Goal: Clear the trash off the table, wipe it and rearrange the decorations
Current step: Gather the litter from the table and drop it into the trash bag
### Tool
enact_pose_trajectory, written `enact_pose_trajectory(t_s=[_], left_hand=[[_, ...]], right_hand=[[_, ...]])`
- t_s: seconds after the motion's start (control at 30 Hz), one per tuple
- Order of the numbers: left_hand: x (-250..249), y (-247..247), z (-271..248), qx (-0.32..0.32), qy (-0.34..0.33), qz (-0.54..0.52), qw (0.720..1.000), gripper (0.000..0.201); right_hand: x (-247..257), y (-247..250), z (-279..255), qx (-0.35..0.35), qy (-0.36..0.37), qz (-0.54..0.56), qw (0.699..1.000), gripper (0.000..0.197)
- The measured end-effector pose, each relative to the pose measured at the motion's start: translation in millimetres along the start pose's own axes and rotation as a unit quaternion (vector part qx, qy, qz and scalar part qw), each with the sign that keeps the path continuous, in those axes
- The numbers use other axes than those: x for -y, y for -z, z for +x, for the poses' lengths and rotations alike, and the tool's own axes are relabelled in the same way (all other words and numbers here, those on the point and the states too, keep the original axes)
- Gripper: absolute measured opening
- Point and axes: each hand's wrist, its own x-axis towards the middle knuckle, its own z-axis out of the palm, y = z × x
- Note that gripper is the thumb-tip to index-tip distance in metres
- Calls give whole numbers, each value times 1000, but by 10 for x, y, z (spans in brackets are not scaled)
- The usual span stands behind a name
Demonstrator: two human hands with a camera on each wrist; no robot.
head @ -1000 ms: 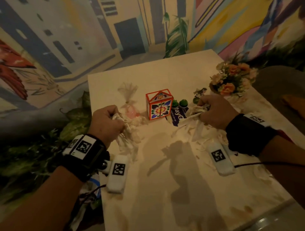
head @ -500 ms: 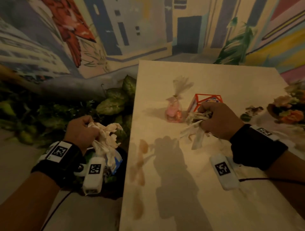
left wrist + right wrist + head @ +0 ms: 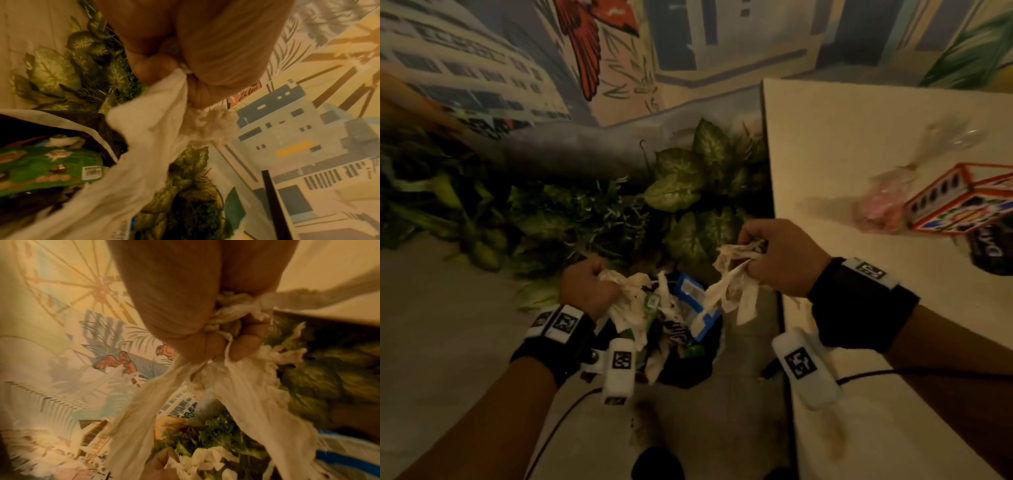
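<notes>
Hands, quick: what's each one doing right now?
Left hand: grips crumpled tissue.
Right hand: grips torn tissue strips.

Dim, decorated café or restaurant corner. Painted mural point(image 3: 482, 78) of city buildings, palm fronds and a red bird covers the wall. Artificial leafy plants point(image 3: 688, 178) banked along its base. Pale worktop point(image 3: 859, 137) carries a patterned gift box point(image 3: 959, 202) and a cellophane favour bag point(image 3: 883, 205). Bin of wrappers point(image 3: 688, 308) on the floor.
</notes>
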Motion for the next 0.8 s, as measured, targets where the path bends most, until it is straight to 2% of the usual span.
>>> enact_pose_trajectory(t_s=[0.1,0.23,0.3,0.4,0.43,0.47,0.53,0.57,0.67,0.73,0.8], left_hand=[[313,-64,191,20,7,1,1000,26],[627,-213,340,62,2,7,998,37],[744,-314,390,86,6,12,996,33],[873,-465,453,133,23,24,991,12],[913,-519,474,144,26,29,989,10],[960,-590,500,147,20,36,988,18],[1062,-737,551,148,21,40,988,33],[1105,-813,575,150,24,37,988,33],[1250,-1051,684,160,23,54,985,10],[1353,-1253,765,188,23,91,978,35],[1433,-1441,820,200,29,135,970,50]], right_hand=[[29,-539,249,29,-56,34,997,35],[-77,-1127,458,26,-155,59,986,32],[-199,-1385,508,15,-211,74,975,34],[-393,-1718,577,2,-278,114,954,29],[-438,-1815,601,-8,-298,138,945,23],[-481,-1906,633,-15,-313,153,937,23],[-567,-2091,704,-15,-325,143,935,36],[-616,-2185,743,-10,-327,130,936,38],[-762,-2485,884,14,-331,103,938,30],[-875,-2703,962,17,-326,105,939,24],[-976,-2906,1048,19,-307,116,944,19]])
